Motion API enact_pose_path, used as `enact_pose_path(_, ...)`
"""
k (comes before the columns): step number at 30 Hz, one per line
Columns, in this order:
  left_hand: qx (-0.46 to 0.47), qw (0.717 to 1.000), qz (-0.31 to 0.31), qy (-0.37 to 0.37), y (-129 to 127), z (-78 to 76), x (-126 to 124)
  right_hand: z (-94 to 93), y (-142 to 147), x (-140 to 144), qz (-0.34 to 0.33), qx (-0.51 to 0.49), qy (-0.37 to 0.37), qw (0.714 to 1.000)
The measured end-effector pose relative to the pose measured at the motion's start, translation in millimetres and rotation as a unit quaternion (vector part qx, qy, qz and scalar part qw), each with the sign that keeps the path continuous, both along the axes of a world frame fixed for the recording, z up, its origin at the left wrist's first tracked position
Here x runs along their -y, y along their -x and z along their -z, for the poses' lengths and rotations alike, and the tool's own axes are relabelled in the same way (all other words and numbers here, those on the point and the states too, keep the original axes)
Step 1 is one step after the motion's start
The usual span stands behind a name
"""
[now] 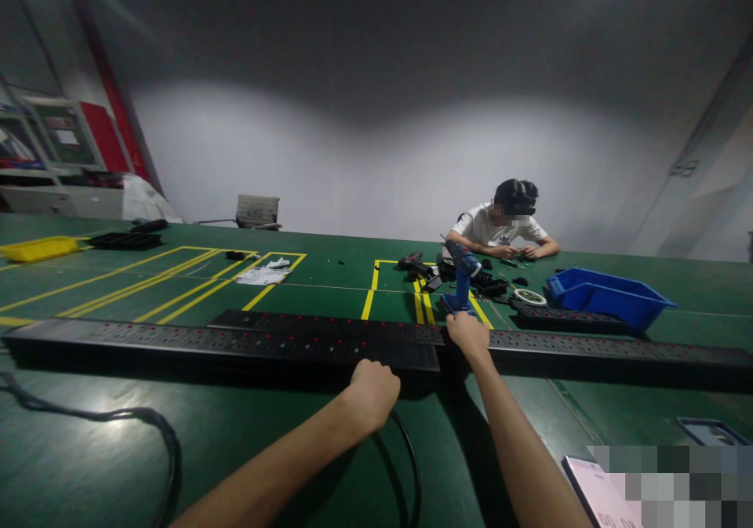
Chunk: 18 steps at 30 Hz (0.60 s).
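Note:
Two long black power strips lie across the table, rows of sockets and small red marks on top. The near power strip [176, 347] reaches from the left to the middle; the far power strip [588, 355] runs on to the right. My left hand [376, 391] is closed at the front edge of the near strip, with a black cable [412, 457] coming out below it. Over the far strip, beside the near one's right end, my right hand [469, 333] is also closed; what its fingers grip is hidden. Just behind it stands a blue cordless drill [463, 273].
A thick black cable [141, 414] curves at the front left. Behind the strips are a blue bin [612, 296], a white ring [529, 297], a second drill [413, 263] and white papers [264, 273]. A phone [600, 489] lies front right. Another person [500, 230] leans on the far edge.

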<state>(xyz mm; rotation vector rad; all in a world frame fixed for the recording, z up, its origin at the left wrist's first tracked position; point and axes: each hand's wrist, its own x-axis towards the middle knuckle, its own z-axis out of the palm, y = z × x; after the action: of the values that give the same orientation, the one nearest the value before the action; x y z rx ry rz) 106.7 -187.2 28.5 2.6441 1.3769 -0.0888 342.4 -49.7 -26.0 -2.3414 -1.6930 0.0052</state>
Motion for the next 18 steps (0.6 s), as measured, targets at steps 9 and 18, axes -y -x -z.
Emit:
enact_pose_path(9, 0.160, 0.982, 0.050, -0.086, 65, -30.4, -51, -1.7, 1, 4, 0.002, 0.015, -0.005, 1.000)
enact_pose_path(18, 0.367, 0.926, 0.040, -0.075, 82, 29.2, -119, -6.5, 2, 7, -0.006, 0.012, 0.004, 1.000)
